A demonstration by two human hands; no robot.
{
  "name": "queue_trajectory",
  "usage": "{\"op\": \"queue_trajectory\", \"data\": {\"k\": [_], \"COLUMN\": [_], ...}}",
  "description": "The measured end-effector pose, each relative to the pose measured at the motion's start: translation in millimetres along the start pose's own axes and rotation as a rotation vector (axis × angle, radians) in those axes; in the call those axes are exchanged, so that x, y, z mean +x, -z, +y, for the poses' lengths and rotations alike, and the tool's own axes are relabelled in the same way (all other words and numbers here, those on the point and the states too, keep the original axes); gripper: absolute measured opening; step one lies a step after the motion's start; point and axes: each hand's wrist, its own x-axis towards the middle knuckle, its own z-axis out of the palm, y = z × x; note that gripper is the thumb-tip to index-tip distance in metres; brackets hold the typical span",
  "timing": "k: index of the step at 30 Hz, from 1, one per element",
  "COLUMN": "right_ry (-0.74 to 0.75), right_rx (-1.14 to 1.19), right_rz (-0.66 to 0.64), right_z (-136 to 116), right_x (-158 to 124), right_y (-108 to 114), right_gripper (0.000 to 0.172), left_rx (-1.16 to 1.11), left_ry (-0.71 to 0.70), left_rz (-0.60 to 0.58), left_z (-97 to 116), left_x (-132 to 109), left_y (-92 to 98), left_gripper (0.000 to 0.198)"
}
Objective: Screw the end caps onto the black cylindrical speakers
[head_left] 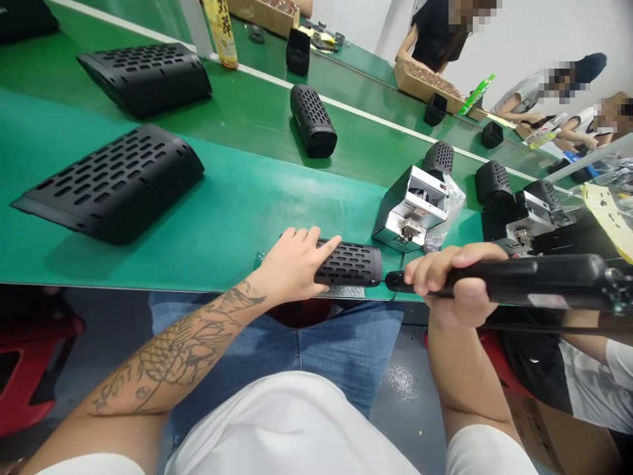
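A black slotted housing (353,262) lies on its side at the front edge of the green table. My left hand (291,264) is closed over its left end, fingers across the top and thumb along the near side. In my right hand (457,284) is a black electric screwdriver (544,274), held level, with its tip at the right end face of the housing. Whether the bit touches a screw there is too small to tell. Just behind the screwdriver stands a silver and black screw feeder (413,208).
Two large slotted housings (119,178) (148,76) lie at the left. A smaller one (314,122) is farther back. Another screw feeder (524,221) stands right, beside a neighbouring person's arm (586,343). Across the line, people sit near cardboard boxes (428,86). A yellow bottle (221,33) stands behind.
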Motion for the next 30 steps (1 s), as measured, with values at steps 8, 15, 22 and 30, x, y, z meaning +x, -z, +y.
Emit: {"op": "queue_trajectory", "data": {"k": [8,15,22,30], "right_ry": [-0.084,-0.128,-0.127,-0.140], "right_rx": [0.046,0.063,0.042,0.119], "right_rz": [0.011,-0.083,-0.100,-0.091], "right_z": [12,16,17,21], "right_x": [-7,-10,-12,-12], "right_y": [-16,-12,-14,-16], "right_gripper": [0.037,0.034,0.036,0.039], "left_rx": [0.146,0.182,0.192,0.190], "left_ry": [0.037,0.047,0.028,0.026], "left_rz": [-0.143,-0.172,-0.156,-0.167], "left_z": [15,19,17,18], "left_x": [1,3,3,6], "left_y": [16.6,20.3,17.6,17.6], "left_gripper": [0.110,0.109,0.108,0.109]}}
